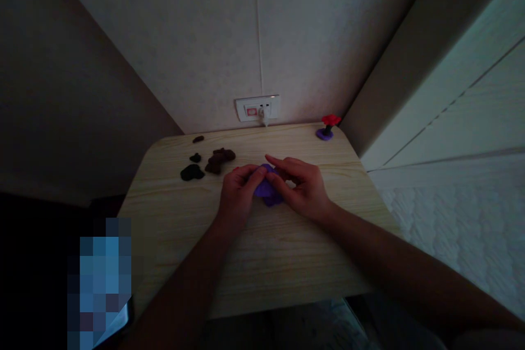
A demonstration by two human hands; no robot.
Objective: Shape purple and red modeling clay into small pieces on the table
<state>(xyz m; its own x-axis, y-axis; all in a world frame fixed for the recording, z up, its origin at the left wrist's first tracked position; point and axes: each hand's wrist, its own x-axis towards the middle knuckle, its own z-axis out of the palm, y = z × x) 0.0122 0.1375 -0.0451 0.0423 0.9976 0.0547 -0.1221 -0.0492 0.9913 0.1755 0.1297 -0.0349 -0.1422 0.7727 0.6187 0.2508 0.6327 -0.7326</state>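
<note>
Over the middle of the small wooden table, my left hand (238, 191) is closed on a lump of purple modelling clay (263, 190). From the other side, my right hand (305, 186) pinches the same lump between thumb and fingers, its index finger stretched forward. Both thumbs meet on top of the clay. More purple clay (273, 200) shows just below the fingers; whether it is joined to the lump or lies on the table I cannot tell. A speck of red peeks out behind my left fingers, mostly hidden.
Brown clay (220, 160), a small brown piece (198, 139) and black pieces (192, 172) lie on the table's (262, 262) left. A red-topped clay figure (328, 127) on a purple base stands back right. A wall socket (257, 109) holds a plug.
</note>
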